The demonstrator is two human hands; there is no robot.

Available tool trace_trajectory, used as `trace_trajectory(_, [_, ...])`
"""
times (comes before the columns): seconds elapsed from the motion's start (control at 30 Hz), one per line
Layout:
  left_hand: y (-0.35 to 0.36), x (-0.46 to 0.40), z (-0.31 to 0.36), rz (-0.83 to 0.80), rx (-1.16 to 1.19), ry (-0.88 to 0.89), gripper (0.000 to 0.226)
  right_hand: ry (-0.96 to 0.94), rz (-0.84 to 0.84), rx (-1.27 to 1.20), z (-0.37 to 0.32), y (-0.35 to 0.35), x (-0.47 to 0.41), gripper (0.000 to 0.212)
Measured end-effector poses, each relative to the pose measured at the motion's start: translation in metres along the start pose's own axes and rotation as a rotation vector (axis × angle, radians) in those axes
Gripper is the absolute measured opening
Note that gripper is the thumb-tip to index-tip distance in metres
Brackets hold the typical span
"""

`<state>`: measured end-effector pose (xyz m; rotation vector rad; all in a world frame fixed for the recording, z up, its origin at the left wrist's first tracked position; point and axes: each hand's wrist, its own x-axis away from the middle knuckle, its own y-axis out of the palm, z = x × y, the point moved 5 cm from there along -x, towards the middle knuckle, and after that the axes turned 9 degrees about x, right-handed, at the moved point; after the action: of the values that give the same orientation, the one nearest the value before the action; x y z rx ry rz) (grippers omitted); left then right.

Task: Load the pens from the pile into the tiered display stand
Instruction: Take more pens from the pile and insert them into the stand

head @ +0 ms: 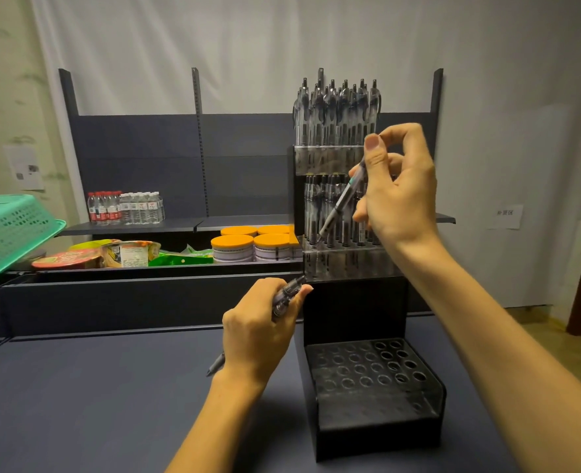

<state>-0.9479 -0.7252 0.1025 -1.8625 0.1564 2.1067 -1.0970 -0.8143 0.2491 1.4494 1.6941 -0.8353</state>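
Item: tiered display stand (357,319), black with clear fronts, standing on the dark table (94,404); all places below are given from it.

Top tier: packed with upright pens. Middle tier: largely filled, its front-left corner apparently the spot being loaded. Bottom tier (371,370): every hole bare, the likely next stage once the middle is done.

Right hand (396,192): hovering in front of the middle tier, fingers (372,145) pinching a single pen (342,199) near its upper end. The pen is slanting tip-down toward the front-left holes, evidently held high so that the tip can be steered in.

Left hand (258,331): waiting just left of the stand's base, fingers curled round a spare bundle of pens (285,297), presumably as a ready supply. The pile itself is not showing.

Surroundings: behind and left of the stand, a shelf is carrying orange-lidded tubs (248,245), bottled water (125,206) and food packets; a green basket (5,230) is sitting far left.

Obstruction: neighbouring pens are crowding the target holes.
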Motion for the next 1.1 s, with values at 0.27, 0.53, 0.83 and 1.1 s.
trace_trajectory(0.27, [0.002,0.002,-0.002,-0.010,0.014,0.000,0.036,-0.008,-0.021,0.096,-0.002,0.010,-0.007,0.013])
trace_trajectory(0.53, [0.003,0.003,-0.005,-0.024,0.004,-0.046,0.036,-0.066,-0.102,0.312,-0.011,0.028,-0.010,0.017])
trace_trajectory(0.83, [0.005,0.003,-0.003,-0.035,0.009,-0.030,0.034,-0.122,-0.094,0.581,-0.001,0.045,-0.010,0.022])
trace_trajectory(1.1, [0.003,-0.003,-0.002,-0.025,0.016,-0.032,0.034,-0.207,-0.100,0.621,-0.003,0.044,-0.003,0.018])
